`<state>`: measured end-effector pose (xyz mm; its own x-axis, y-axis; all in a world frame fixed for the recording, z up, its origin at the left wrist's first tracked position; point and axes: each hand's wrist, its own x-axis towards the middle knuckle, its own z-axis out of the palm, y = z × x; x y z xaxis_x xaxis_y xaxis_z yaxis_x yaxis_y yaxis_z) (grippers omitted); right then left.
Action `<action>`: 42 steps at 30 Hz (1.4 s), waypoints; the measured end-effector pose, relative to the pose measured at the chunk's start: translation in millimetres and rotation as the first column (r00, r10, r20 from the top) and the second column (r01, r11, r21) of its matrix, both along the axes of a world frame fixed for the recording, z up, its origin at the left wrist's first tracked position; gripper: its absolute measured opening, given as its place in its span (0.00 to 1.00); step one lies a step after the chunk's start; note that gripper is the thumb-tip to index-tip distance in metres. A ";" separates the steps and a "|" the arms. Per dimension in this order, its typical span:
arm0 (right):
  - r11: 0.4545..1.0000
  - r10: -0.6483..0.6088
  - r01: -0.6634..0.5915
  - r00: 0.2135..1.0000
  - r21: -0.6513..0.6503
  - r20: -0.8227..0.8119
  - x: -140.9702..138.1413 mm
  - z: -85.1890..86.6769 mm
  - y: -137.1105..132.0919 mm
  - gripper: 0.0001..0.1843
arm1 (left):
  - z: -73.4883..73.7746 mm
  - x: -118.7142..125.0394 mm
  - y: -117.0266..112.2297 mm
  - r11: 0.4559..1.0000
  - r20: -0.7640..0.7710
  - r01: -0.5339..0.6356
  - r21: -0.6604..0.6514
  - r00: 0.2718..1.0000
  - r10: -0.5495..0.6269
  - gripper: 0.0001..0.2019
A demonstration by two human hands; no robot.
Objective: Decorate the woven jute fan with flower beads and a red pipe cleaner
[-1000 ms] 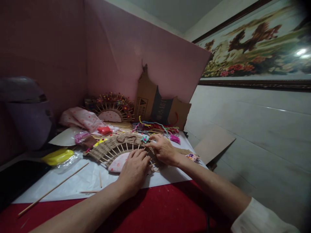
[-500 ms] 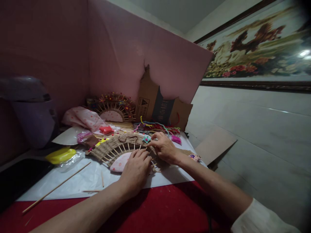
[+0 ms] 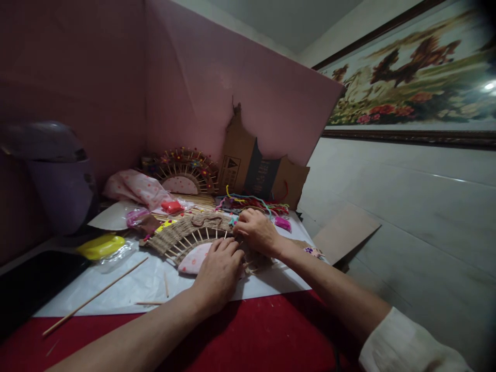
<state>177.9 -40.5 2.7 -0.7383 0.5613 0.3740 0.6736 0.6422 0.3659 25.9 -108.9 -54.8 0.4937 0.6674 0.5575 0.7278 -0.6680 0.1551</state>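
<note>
A fan-shaped craft piece (image 3: 170, 243) lies on the white sheet, with a band of woven brown twine, thin wooden spokes and a pale pink dotted half-round centre (image 3: 192, 259). Across that centre and the lower spokes rests my left hand (image 3: 221, 266), its fingers stretched out and lightly bent. My right hand (image 3: 258, 232) is over the woven band, fingers curled down and close together. Just left of its fingertips shows part of a teal flower-like piece (image 3: 233, 221); the rest is covered. Whatever the right fingertips pinch is hidden. A wavy brown cord (image 3: 207, 221) sits on the band.
Another decorated fan (image 3: 180, 184) leans at the back beside torn cardboard (image 3: 236, 155). Colourful fuzzy stems (image 3: 267, 204) lie in front of it. Yellow clay (image 3: 101, 247), a purple bin (image 3: 62, 191) and a dark flat panel (image 3: 39, 279) are left; a long stick (image 3: 95, 296) lies nearer me.
My right hand has turned and moved slightly left, its fingers curling down over most of the teal piece. The left hand stays on the fan. The whole view has shifted a little.
</note>
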 end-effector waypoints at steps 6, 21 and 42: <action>0.999 -0.010 0.006 0.997 0.054 0.074 -1.7 -1.3 3.0 0.07 | -0.3 -0.3 -0.6 1.000 0.007 0.006 0.013 1.000 -0.006 0.07; 0.999 0.007 -0.009 0.999 0.052 0.038 -1.9 -3.0 -0.6 0.06 | 0.1 -0.2 -0.6 1.000 0.016 0.009 0.009 1.000 -0.009 0.06; 0.999 -0.027 0.026 0.999 -0.025 -0.023 7.9 0.2 -8.8 0.05 | -0.3 -0.2 0.1 1.000 -0.004 0.008 0.014 1.000 -0.008 0.08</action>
<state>185.9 -49.4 2.9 -0.7144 0.5895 0.3770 0.6985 0.6327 0.3344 25.7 -108.8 -55.1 0.5012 0.6554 0.5650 0.7232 -0.6758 0.1424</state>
